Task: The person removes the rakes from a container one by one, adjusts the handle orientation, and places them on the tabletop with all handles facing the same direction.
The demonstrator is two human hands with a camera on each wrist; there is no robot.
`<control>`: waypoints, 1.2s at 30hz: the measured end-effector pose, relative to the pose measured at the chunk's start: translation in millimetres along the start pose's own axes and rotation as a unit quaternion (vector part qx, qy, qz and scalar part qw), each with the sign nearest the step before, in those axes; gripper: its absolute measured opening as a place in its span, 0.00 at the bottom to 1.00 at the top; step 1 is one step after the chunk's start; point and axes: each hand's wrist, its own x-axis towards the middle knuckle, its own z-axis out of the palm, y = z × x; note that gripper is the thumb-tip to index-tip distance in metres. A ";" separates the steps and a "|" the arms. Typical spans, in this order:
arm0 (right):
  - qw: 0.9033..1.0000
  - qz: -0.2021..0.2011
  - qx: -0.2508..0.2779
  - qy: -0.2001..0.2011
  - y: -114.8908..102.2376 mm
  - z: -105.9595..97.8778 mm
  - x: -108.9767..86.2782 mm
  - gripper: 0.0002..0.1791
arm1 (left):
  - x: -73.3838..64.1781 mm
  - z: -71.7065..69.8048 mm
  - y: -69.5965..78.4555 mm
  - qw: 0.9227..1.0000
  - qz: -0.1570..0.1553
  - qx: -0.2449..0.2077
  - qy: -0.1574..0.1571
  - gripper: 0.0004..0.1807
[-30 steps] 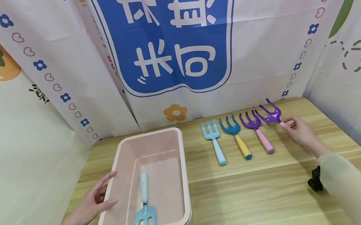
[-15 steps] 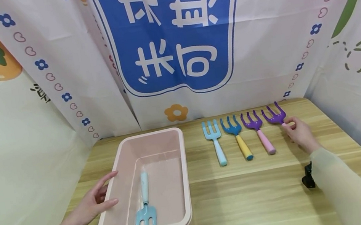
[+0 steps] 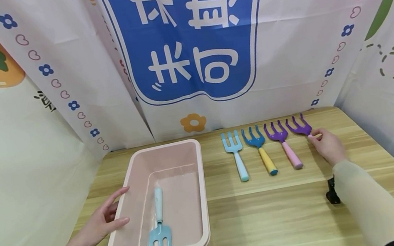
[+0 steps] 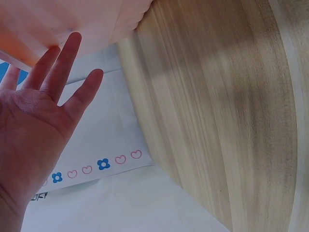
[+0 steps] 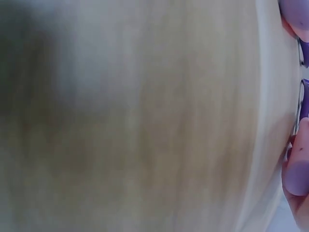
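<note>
My right hand [image 3: 329,147] holds a purple hand fork [image 3: 301,128] by its pink handle, at the right end of a row of similar forks. In the right wrist view, this handle [image 5: 300,154] shows at the right edge with fingers around it. The left hand [image 3: 99,223] rests against the left side of a pink plastic basin [image 3: 204,206], two of its digits reaching over the rim. Those fingers look straight and spread in the left wrist view, beside the basin's outer wall [image 4: 104,21]. Inside the basin lies a light blue hand fork [image 3: 159,231], tines toward me.
To the left of the held fork lie another purple fork [image 3: 278,134] with a pink handle, a blue fork [image 3: 255,141] with a yellow handle and a light blue fork [image 3: 233,147]. The wooden table [image 3: 271,222] meets a printed cloth [image 3: 166,123] at the back.
My right hand has lowered the purple fork and straightened it beside the others, its tines moving away from the neighbouring fork. The left hand and the basin have stayed put.
</note>
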 end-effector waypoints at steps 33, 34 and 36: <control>1.000 0.003 -0.004 0.024 -13.0 -5.2 -3.9 0.29 | 0.1 -0.9 0.1 1.000 0.000 0.005 0.000 0.39; 1.000 0.001 -0.004 0.022 -14.5 -5.9 -4.5 0.29 | 0.0 -1.1 0.0 1.000 0.000 0.005 0.000 0.39; 1.000 -0.004 -0.002 0.015 -17.6 -6.7 -5.8 0.29 | -0.3 -1.3 -0.3 1.000 -0.001 0.004 0.000 0.39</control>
